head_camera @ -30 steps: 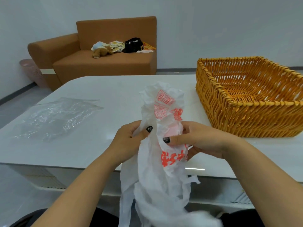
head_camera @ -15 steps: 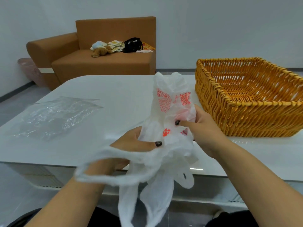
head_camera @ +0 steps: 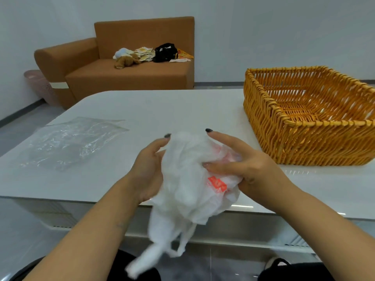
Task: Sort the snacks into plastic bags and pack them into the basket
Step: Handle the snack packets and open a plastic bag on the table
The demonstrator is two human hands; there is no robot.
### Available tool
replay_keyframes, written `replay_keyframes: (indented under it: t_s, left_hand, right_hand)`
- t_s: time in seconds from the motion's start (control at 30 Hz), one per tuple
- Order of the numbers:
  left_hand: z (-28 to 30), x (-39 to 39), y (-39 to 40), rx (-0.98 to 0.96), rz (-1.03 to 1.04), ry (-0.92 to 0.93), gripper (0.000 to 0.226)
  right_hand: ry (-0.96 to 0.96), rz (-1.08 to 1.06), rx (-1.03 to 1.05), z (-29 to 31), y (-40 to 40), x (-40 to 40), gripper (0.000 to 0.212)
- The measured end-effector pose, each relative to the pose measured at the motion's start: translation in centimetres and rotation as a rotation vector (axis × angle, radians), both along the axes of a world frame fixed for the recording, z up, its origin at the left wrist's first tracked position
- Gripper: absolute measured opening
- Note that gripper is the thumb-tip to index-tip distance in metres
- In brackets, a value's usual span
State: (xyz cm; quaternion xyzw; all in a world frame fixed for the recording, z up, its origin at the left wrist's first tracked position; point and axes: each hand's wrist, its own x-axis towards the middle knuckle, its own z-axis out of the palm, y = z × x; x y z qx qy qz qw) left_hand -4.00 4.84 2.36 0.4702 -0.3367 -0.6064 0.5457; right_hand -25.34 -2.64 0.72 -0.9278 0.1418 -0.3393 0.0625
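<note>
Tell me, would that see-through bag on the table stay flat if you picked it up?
Probably not. The clear bag looks thin and crinkled, so it would likely flop and droop. It seems very light, and might slide easily on the smooth white table. The white bag in the hands sags the same way.

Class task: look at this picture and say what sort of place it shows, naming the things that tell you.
Probably a living room at home: a brown sofa with a soft toy, a white table and a wicker basket.
</note>
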Motion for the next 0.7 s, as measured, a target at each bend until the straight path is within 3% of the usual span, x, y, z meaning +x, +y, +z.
replay_keyframes:
  t_s: [0.07, 0.17, 0.23, 0.3, 0.43, 0.5, 0.57, 0.63, 0.7]
  left_hand:
    - [0.3, -0.1, 0.7, -0.006, -0.159, 0.114, 0.054]
    - [-0.9, 0.4, 0.6, -0.023, -0.313, -0.117, 0.045]
    - [-1.3, 0.3, 0.3, -0.034, -0.308, -0.239, 0.044]
    - [-1.1, 0.3, 0.3, -0.031, -0.238, -0.284, 0.051]
    - [-0.9, 0.8, 0.3, -0.034, -0.108, -0.237, 0.05]
    - [-0.9, 0.9, 0.2, -0.045, -0.09, -0.203, 0.05]
    - [-0.9, 0.8, 0.3, -0.055, -0.087, -0.193, 0.051]
    - [-0.8, 0.5, 0.3, -0.065, -0.04, -0.205, 0.05]
    - [-0.9, 0.5, 0.4, -0.094, 0.033, -0.238, 0.049]
  right_hand:
    - [0.071, -0.042, -0.123, -0.1, 0.3, 0.0, 0.041]
    - [0.099, -0.041, -0.138, -0.4, 0.8, 0.6, 0.039]
    - [0.085, -0.034, 0.001, -0.8, 0.7, 0.6, 0.035]
    - [-0.019, -0.014, 0.325, -0.7, 0.6, 0.4, 0.036]
    - [-0.391, 0.226, 1.168, 1.4, 0.5, 0.2, 0.069]
    - [-0.486, 0.304, 1.416, 2.0, 0.4, 0.1, 0.084]
    - [-0.307, 0.281, 1.421, 1.7, 0.5, 0.4, 0.091]
    - [-0.141, 0.241, 1.362, 1.3, 0.9, 1.0, 0.07]
    - [-0.138, 0.136, 1.322, 1.0, 1.1, 1.6, 0.054]
